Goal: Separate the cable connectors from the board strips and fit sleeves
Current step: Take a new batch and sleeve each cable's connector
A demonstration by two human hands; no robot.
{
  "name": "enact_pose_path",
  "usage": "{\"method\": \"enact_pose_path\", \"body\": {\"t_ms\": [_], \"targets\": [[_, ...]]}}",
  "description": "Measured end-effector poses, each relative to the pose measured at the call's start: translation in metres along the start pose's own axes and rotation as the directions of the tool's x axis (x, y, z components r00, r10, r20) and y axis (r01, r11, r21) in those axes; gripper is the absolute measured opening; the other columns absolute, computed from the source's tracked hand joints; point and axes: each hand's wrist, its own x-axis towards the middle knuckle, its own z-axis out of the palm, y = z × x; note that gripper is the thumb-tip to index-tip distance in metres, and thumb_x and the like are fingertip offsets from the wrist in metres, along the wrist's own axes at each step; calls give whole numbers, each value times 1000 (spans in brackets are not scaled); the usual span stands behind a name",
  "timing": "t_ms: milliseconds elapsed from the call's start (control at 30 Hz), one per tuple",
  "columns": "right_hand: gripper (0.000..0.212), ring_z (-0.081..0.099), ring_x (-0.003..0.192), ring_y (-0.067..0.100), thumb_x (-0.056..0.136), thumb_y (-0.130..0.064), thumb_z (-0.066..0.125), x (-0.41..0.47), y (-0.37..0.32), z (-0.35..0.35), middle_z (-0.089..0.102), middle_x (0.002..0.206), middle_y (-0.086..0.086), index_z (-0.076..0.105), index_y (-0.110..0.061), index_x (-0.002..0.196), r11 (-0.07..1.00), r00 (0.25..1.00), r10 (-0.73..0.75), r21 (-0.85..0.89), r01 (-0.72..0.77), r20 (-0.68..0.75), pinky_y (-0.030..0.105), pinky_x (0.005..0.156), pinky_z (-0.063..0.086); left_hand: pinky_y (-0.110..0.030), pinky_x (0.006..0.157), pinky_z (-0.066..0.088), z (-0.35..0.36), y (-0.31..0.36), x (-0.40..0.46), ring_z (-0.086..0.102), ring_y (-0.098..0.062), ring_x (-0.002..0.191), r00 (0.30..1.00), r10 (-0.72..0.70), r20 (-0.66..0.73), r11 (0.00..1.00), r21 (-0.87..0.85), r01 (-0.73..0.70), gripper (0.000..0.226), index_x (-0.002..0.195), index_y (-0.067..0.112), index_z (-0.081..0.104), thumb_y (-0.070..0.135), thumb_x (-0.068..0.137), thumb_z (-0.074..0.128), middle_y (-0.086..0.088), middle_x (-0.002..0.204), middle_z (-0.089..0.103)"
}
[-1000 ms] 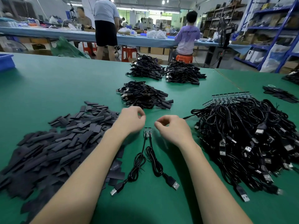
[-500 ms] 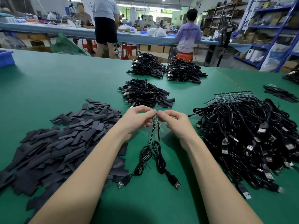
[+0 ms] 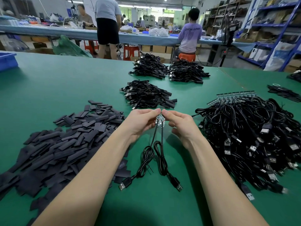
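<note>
Both hands [image 3: 143, 123] [image 3: 180, 126] have lifted the board piece [image 3: 160, 120].

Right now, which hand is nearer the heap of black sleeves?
Left. The left hand is just right of the sleeve heap; the right hand lies beyond it.

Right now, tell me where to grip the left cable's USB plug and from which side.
Grip the left USB plug across its black moulded body, not the metal tip. It lies flat on the mat, tip pointing toward the near-left, so come from above and pinch its two long sides. The sleeve pile crowds its left, so approaching from the right looks easier.
</note>
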Motion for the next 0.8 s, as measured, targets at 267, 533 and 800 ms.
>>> {"method": "enact_pose_path", "body": {"t_ms": [267, 533, 800], "targets": [[16, 33, 53, 5, 74, -34, 80, 5, 9, 0, 54, 61, -12, 72, -20, 72, 954, 982, 41, 284, -94, 185, 21, 52, 23, -25, 81, 57, 11, -3, -3, 62, -15, 75, 984, -150, 96, 934, -312, 173, 13, 99, 1, 70, 12, 96, 64, -9, 87, 71], [15, 51, 69, 10, 84, -39, 82, 2, -1, -15, 72, 81, -14, 78, -25, 87, 999, 1000, 15, 31, -15, 0, 18, 52, 38, -14, 70, 51, 4, -19, 2, 64, -5, 70, 942, 232, -242, 878, 469, -95, 13, 89, 19, 77, 31, 91, 73, 7, 79, 73], [15, 50, 74, 13, 87, -36, 80, -2, -9, -12, 68, 90, -6, 77, -23, 93, 1000, 993, 18, 10, -17, -121, 23, 59, 40, -20, 84, 57, 27, -17, -4, 70, -8, 84, 968, 242, -69, 918, 338, -205, 14, 101, 17, 75, 28, 94, 70, 3, 89, 76]]}}
